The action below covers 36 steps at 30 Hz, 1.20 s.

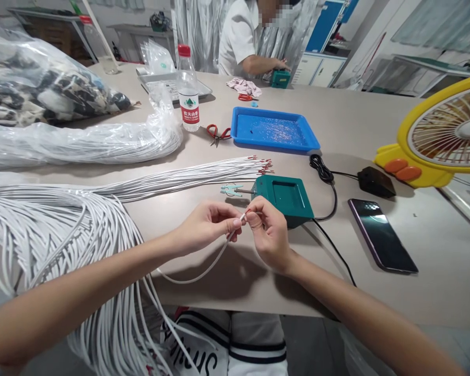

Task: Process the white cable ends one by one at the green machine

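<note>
both hands pinch one white wire (219, 255) at its tip: left hand (207, 225), right hand (268, 232), just before the green box (285, 196) on the bench (376, 136).

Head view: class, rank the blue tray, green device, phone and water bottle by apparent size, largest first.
1. blue tray
2. green device and phone: they look alike, so unranked; the phone lies nearer the camera
3. water bottle, which stands farther off

One white wire (203, 271) in the fingers (235, 223), two green boxes (285, 196) (280, 78), two red scissors (218, 133) (245, 97), two bottles (188, 89) (97, 44), one blue tray (274, 130), one phone (382, 235), one yellow fan (442, 136), one black adapter (376, 181)
</note>
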{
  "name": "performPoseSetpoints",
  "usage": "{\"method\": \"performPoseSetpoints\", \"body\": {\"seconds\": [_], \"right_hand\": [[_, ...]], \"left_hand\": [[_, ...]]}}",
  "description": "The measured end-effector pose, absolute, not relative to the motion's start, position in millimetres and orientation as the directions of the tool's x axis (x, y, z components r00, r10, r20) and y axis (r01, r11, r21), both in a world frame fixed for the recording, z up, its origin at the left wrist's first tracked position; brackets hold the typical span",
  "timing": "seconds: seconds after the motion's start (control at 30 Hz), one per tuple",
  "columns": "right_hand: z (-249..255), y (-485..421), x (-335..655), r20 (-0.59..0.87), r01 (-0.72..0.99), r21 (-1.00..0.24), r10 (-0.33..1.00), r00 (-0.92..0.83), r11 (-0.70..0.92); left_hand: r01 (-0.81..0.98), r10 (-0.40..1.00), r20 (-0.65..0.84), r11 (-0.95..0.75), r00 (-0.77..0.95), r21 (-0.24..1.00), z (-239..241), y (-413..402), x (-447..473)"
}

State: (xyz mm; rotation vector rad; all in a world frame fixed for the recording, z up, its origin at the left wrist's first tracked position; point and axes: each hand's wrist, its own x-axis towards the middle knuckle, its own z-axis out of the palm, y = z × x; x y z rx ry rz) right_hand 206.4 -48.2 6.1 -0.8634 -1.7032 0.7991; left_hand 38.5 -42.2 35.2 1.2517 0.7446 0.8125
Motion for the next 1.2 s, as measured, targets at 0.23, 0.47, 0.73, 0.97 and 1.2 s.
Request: {"method": "performPoseSetpoints", "body": {"seconds": [0.23,0.47,0.73,0.97,1.2], "right_hand": [[3.8,-51.5,205.8,0.554,0.206,-0.797,0.823,-0.126,0.568],[3.7,-47.0,205.9,0.642,0.222,-0.710,0.743,-0.186,0.669],[4.1,-42.8,208.0,0.682,0.230,-0.660,0.699,-0.216,0.715],[3.3,-42.8,208.7,0.701,0.234,-0.630,0.672,-0.238,0.741],[2.6,-43.8,207.9,0.735,0.245,-0.610,0.654,-0.179,0.753]], "left_hand": [[-0.143,0.887,-0.044,0.122,0.459,0.982,38.0,-40.6,37.3],[-0.074,0.879,-0.077,0.127,0.471,0.989,37.0,-40.8,36.4],[-0.057,0.863,-0.112,0.161,0.493,0.985,37.9,-39.9,35.0],[-0.094,0.848,-0.122,0.197,0.516,0.976,35.3,-40.3,35.2],[-0.096,0.841,-0.112,0.190,0.529,0.977,33.7,-41.7,35.3]]}}
